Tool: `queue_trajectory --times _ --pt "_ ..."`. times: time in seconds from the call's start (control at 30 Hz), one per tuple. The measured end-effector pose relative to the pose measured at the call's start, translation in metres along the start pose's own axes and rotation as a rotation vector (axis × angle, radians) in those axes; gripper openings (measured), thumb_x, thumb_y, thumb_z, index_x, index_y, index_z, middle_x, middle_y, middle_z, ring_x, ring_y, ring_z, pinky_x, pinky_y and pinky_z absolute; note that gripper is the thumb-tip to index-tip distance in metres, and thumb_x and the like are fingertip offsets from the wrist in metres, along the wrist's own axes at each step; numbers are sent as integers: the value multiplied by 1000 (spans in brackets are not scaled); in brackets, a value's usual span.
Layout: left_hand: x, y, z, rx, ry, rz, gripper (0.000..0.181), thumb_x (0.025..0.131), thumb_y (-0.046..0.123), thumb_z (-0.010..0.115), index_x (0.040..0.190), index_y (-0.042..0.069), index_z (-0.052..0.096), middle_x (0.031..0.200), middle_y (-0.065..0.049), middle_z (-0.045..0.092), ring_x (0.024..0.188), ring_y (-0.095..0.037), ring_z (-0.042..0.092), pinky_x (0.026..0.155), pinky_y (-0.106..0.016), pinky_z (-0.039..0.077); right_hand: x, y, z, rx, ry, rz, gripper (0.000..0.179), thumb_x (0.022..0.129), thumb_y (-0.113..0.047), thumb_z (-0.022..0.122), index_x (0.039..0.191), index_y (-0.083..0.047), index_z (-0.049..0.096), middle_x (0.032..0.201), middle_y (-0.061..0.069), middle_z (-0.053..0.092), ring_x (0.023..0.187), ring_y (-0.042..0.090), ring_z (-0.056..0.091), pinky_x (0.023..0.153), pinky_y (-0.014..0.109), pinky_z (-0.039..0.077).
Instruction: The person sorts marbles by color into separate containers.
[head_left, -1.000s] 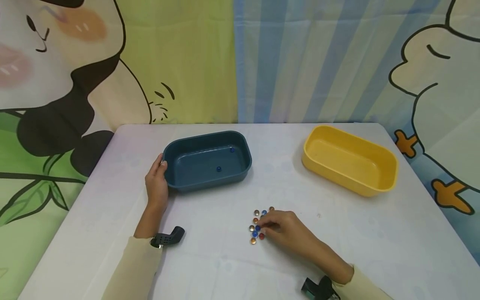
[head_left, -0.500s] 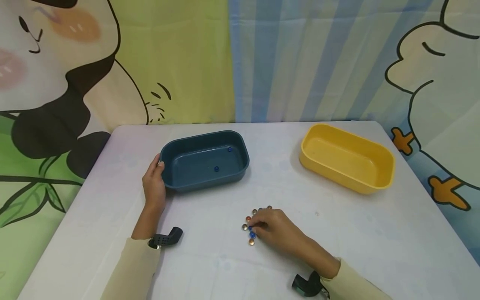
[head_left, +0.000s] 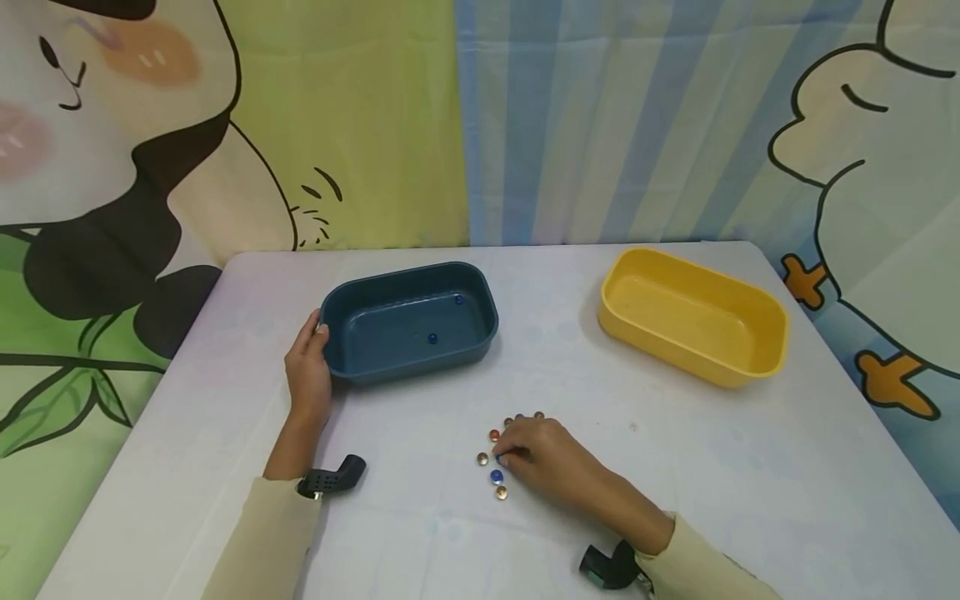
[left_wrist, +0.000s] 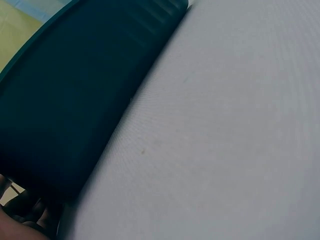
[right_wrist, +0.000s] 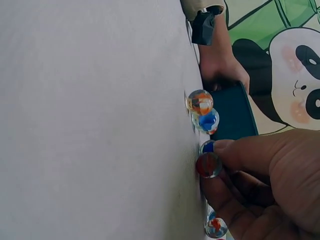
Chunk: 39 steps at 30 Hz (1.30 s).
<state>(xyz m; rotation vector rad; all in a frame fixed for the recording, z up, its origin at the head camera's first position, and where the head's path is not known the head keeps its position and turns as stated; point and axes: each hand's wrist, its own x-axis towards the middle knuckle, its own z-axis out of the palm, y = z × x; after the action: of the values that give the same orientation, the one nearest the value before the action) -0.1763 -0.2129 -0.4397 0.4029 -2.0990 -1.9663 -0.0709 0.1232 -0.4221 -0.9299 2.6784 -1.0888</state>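
Note:
My left hand lies with straight fingers against the left end of a dark blue bin, thumb beside its wall. Two dark blue marbles are inside that bin. Over the table's middle, thumb and index finger of my right hand pinch a blue marble. A red marble overlaps it in the right wrist view, close between those fingertips. Around the hand sit an amber marble, another blue marble, a brownish one and an orange-red one. Several more are partly hidden behind the knuckles.
A yellow bin stands at the back right with nothing in it. White cloth covers the table, and a printed curtain hangs behind its far edge. Both wrists carry black camera mounts.
My right hand has shifted slightly left among the marbles. The brownish marble has slid left, the amber and one blue marble toward me. My left hand and both bins stay put.

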Motion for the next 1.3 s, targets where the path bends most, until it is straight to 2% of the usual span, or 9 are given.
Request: queue_trajectory --times 0.13,0.27,0.47,0.53,0.6,0.7,0.97,1.17,1.3 --pt "0 0 1 7 -10 8 50 105 32 40 152 16 35 156 5 30 143 -7 19 116 -27 16 -2 3 -2 14 -1 -3 11 86 -4 73 95 -10 77 102 -1 71 112 20 62 102 45 42" --pt "-1 0 2 7 -23 9 50 105 33 39 152 18 34 156 5 29 144 -7 18 116 -27 16 -3 5 -4 72 15 13 12 86 -4 73 95 -11 76 102 -4 71 112 17 61 100 37 45" --pt "0 1 2 8 -27 13 49 105 32 39 152 19 34 156 5 29 144 -7 18 116 -27 16 -4 8 -5 215 37 24 14 86 1 71 96 -8 75 100 -7 69 90 7 65 96 30 48" --pt "0 1 2 7 -28 15 49 105 32 39 153 18 34 156 5 29 144 -7 18 116 -27 15 -4 8 -6 265 49 16 15 87 2 70 98 -6 76 101 -7 68 78 6 66 89 28 51" --pt "0 1 2 6 -28 15 50 105 32 39 153 18 34 156 5 29 144 -7 18 116 -27 15 -4 9 -6 316 63 3 16 87 3 69 99 -5 76 102 -5 68 74 9 67 79 27 55" --pt "-1 2 1 9 -27 15 50 106 33 38 153 18 33 156 6 28 144 -7 18 116 -27 15 -4 10 -6 398 93 -24 17 88 4 68 101 -4 76 101 -1 68 62 14 67 65 26 56" --pt "0 0 0 14 -15 18 49 105 33 39 152 18 34 156 5 29 144 -7 18 116 -27 15 0 -10 -23 423 168 -6 18 83 16 65 94 5 74 94 12 70 88 25 65 73 24 54" --pt "-1 -1 0 27 -6 9 48 105 33 39 152 20 35 156 6 29 144 -7 18 116 -27 15 2 10 -17 432 230 8 16 85 7 70 95 -3 76 98 4 70 92 20 65 77 26 56" --pt "0 -1 0 26 -8 8 49 105 33 39 152 19 35 156 6 29 144 -7 18 116 -27 16 5 14 -22 494 250 37 13 87 0 71 97 -5 77 100 4 69 94 20 65 76 29 57"
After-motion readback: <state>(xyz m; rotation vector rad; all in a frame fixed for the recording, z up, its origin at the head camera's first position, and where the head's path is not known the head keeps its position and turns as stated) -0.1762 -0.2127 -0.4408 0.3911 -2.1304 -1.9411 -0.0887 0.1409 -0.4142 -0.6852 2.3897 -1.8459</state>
